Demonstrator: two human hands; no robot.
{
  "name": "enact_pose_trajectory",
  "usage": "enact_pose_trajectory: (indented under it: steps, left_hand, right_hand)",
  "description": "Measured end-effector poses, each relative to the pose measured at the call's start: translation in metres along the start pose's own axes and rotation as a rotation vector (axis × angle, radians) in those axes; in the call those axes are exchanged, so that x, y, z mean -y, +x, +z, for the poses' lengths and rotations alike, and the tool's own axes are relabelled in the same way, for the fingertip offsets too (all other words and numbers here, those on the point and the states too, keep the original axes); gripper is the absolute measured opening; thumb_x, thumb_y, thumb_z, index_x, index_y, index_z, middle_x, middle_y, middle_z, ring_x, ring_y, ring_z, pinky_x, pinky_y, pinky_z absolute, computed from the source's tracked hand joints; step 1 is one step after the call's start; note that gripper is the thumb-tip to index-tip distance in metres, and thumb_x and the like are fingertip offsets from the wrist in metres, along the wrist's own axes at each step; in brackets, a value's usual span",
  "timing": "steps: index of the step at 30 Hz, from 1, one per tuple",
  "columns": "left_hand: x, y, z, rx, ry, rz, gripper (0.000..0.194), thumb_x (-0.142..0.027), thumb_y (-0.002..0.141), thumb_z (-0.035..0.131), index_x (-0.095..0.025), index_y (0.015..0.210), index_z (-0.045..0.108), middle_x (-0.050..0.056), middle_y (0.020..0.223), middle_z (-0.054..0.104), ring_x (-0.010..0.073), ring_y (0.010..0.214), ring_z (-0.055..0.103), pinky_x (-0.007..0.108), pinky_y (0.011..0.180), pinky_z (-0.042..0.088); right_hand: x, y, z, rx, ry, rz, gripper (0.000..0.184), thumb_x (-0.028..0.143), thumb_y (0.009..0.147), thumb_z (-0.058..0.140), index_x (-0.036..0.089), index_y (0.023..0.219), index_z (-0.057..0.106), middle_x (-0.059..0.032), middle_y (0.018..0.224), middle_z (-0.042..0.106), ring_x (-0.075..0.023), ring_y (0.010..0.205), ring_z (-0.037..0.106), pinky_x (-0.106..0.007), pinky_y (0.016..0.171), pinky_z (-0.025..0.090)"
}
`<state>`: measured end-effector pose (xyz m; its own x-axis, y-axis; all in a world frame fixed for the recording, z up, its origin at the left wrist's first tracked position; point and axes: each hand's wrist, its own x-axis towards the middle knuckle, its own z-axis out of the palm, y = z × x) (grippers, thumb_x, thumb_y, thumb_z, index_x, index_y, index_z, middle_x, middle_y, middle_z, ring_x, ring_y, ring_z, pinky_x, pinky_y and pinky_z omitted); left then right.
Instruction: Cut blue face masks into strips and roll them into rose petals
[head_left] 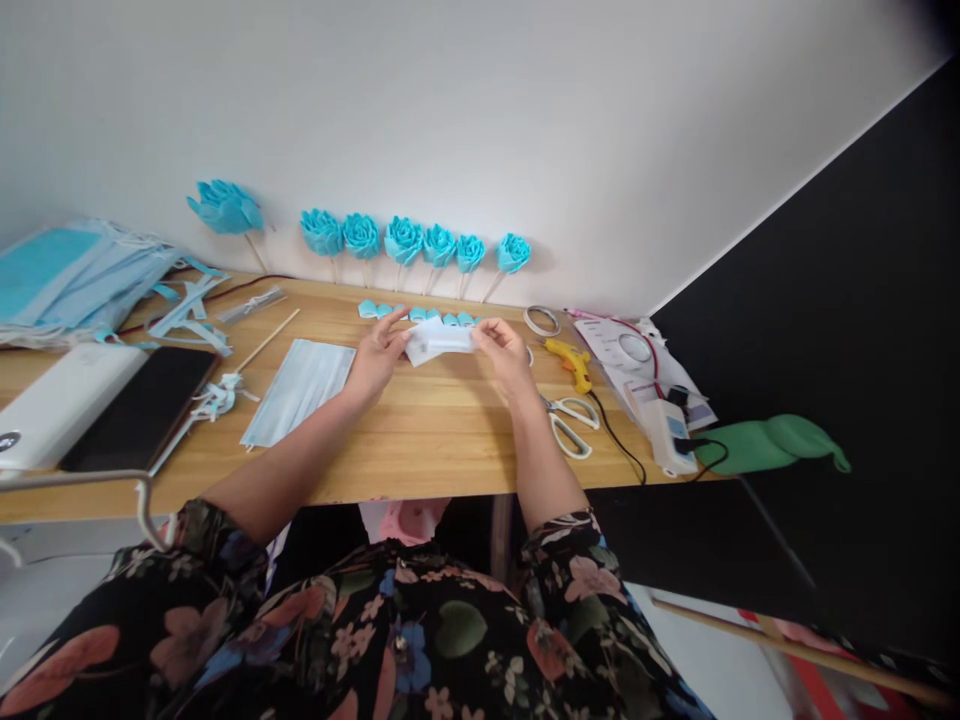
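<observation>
Between both hands, over the table's middle, is a thin whitish piece of mask fabric [442, 341], partly folded. My left hand [381, 350] pinches its left end, with a finger raised. The right end is gripped between thumb and fingers of my right hand [501, 348]. Just behind them lies a row of small blue petals [381, 311], partly hidden by my hands. A pleated light-blue face mask [301, 390] lies flat left of my left hand. White-handled scissors [576, 428] and a yellow glue gun [571, 362] rest to the right of my right hand.
Several blue fabric roses [405, 240] on sticks lean against the wall. At left are stacked masks [82, 270], cut strips [193, 312], a white power bank [64, 405] and a dark phone [142, 410]. A tape roll [541, 320] and power strip [670, 437] are at right.
</observation>
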<state>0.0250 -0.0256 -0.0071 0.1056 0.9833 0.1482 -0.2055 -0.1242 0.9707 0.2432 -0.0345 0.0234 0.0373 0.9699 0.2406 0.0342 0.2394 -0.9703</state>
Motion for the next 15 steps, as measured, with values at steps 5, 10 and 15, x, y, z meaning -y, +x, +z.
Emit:
enact_pose_trajectory:
  steps: [5, 10, 15]
  left_hand:
    - [0.001, -0.001, 0.002, 0.024, -0.005, -0.009, 0.06, -0.036, 0.089, 0.067, -0.016, 0.144, 0.056, 0.005, 0.087, 0.073, 0.0189, 0.076, 0.065, 0.032, 0.074, 0.054]
    - [-0.003, -0.006, 0.007, 0.089, 0.005, -0.036, 0.056, -0.031, 0.087, 0.068, -0.016, 0.14, 0.06, 0.006, 0.092, 0.076, 0.0204, 0.081, 0.07, 0.033, 0.077, 0.055]
    - [-0.004, -0.008, 0.007, 0.145, 0.014, -0.029, 0.056, -0.03, 0.089, 0.066, -0.017, 0.143, 0.057, 0.009, 0.107, 0.078, 0.0205, 0.089, 0.071, 0.033, 0.082, 0.055]
  right_hand:
    - [0.002, -0.006, 0.002, 0.156, 0.006, 0.036, 0.039, 0.058, 0.07, 0.081, 0.023, 0.08, 0.067, 0.0025, 0.071, 0.058, -0.0133, 0.066, 0.051, -0.027, 0.064, 0.043]
    - [-0.005, -0.004, 0.011, 0.088, -0.065, -0.03, 0.034, 0.055, 0.072, 0.08, 0.024, 0.079, 0.068, -0.0009, 0.084, 0.065, -0.0175, 0.084, 0.059, -0.029, 0.074, 0.048]
    - [-0.008, -0.001, 0.014, 0.046, -0.041, -0.063, 0.034, 0.054, 0.071, 0.081, 0.023, 0.079, 0.069, -0.0053, 0.123, 0.068, -0.0226, 0.113, 0.062, -0.033, 0.088, 0.051]
